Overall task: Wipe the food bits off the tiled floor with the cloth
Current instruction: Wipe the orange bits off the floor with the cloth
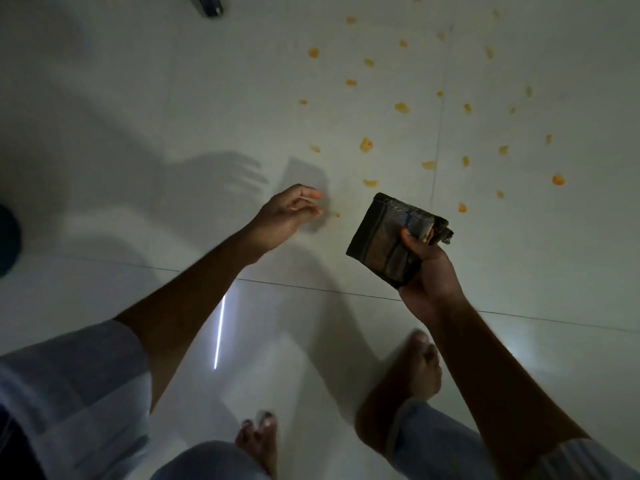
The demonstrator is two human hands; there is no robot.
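The right hand point(427, 268) grasps the cloth point(388, 237) by its lower right corner, thumb across its face, and holds it in the air above the floor point(104, 98), short of the spill. Folded into a thick dark square with frayed, layered edges at its right side, the cloth looks soft, light and limp; a flat palm over its middle would likely press it down better than this corner pinch. The left hand point(289, 213) hangs released, fingers loosely curled and holding nothing, just above the tile. Beyond both hands, orange-yellow bits point(366, 144) lie scattered across two tiles towards the floor's far right. They look small, dry and light, so they should probably sweep easily.
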